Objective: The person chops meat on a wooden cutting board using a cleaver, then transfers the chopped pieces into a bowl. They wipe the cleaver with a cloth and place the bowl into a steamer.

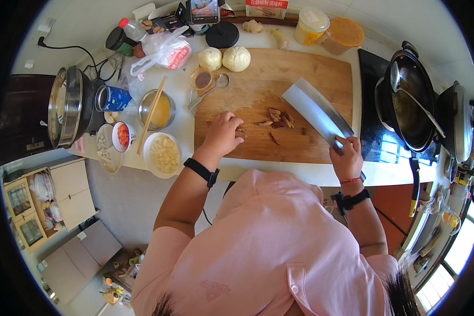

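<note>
My right hand (347, 158) grips the handle end of a broad steel cleaver (314, 106). Its blade slants up and left across the right side of a wooden cutting board (320, 69). Dark brown food slices (278, 117) lie in a loose heap left of the blade, with one thin strip (274, 138) apart from them. At the board's left, my left hand (222, 133) is lowered with thumb and fingers curved around a few more brown pieces (240, 129). Whether it grips those pieces is hard to see.
Two pale round vegetables (236, 59) and a ladle (209, 91) sit at the board's far left. Chopsticks (152, 114) lie across a metal bowl (158, 112) of yellow liquid, near a bowl of pale chunks (164, 155). A wok (412, 102) stands on the right-hand cooktop (373, 106).
</note>
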Demonstrator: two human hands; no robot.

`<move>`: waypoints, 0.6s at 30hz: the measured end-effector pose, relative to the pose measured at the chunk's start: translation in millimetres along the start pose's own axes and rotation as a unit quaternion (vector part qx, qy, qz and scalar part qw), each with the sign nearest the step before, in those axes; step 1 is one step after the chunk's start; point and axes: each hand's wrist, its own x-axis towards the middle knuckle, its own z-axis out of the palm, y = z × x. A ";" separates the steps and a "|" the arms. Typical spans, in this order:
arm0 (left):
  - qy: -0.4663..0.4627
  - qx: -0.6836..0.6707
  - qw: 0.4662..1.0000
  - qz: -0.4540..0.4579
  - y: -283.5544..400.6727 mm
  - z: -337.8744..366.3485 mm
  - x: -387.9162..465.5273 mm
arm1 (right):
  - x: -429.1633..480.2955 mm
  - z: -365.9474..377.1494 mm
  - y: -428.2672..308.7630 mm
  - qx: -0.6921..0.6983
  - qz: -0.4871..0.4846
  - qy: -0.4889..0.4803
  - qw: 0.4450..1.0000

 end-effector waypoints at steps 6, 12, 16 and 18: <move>0.019 -0.028 0.999 -0.007 -6.3 14.3 -9.8 | 9.9 32.8 9.4 -0.027 0.021 0.045 0.998; 0.067 0.001 0.998 -0.013 -5.8 28.7 -13.8 | 20.1 42.1 6.0 -0.039 0.077 -0.035 0.996; 0.055 -0.017 0.996 -0.063 -4.5 31.3 -15.2 | 29.0 35.4 0.7 -0.060 0.057 -0.118 0.990; 0.047 -0.043 0.995 -0.076 0.2 26.6 -16.7 | 31.0 31.6 -3.5 -0.101 -0.003 -0.101 0.990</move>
